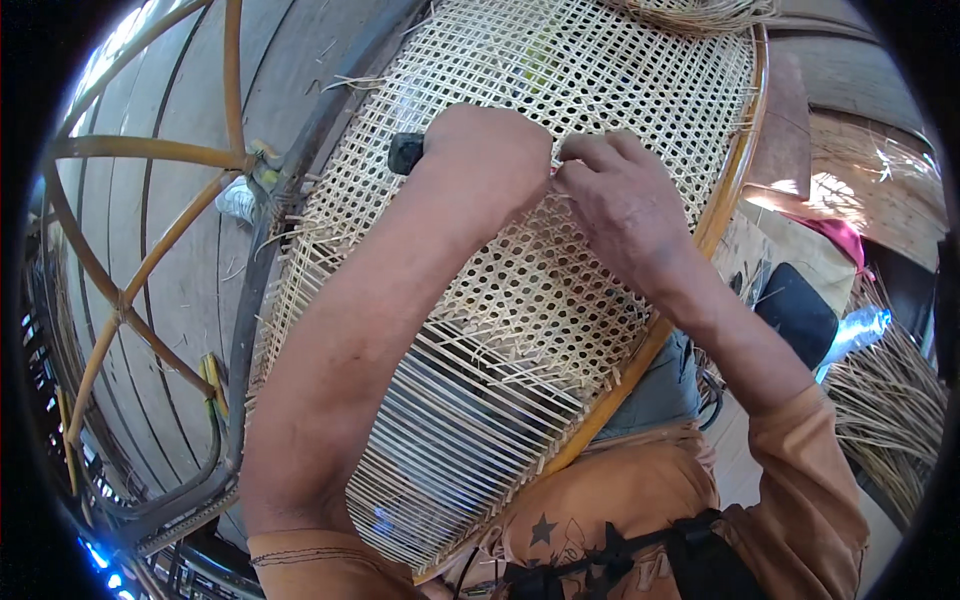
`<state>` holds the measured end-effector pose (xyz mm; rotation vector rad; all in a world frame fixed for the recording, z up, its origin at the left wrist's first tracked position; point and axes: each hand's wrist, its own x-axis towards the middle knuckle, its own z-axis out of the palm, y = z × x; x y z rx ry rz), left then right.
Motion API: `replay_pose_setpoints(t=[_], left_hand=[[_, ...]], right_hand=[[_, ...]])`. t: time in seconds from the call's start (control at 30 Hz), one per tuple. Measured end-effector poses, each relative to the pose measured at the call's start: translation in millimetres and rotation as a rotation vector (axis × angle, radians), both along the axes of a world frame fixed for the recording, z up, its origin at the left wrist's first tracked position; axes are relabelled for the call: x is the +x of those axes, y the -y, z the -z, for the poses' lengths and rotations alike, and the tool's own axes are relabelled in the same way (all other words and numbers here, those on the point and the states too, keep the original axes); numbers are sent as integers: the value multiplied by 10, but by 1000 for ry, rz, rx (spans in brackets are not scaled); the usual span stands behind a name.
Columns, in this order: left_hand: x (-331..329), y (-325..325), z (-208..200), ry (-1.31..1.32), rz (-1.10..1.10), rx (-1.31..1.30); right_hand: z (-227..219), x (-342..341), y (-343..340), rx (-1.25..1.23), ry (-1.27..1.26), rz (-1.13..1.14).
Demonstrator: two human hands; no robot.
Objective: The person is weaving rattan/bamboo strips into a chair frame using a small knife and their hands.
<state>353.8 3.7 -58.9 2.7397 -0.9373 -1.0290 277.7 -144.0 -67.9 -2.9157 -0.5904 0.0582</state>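
Open-weave cane webbing of pale strips stretches across a long wooden frame in front of me. My left hand is closed in a fist just above the webbing. A blocky black end of a tool sticks out on its left side; the rest of it is hidden. Close against it, my right hand has its fingers bent and pinched over the weave. A speck of red shows between the hands, but what the right fingers grip is hidden. Nearer to me, bare parallel strands run across the frame.
A bent rattan framework stands at the left over wooden floorboards. A coil of cane strips lies at the far end. At the right are a plastic bottle, a dark flat piece and a bundle of cane.
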Motion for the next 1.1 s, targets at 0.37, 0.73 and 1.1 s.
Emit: replay_pose_setpoints(t=[0.37,0.73,1.1], left_hand=[[-58,-362,84,147,-118,-5],[-158,-597,-345,219,-216,-107],[-26,10,-10,70,78,-41]], right_hand=[[148,155,219,125,-123,-216],[-82,217,-173,439,-509,102],[140,58,101,271,-404,282]])
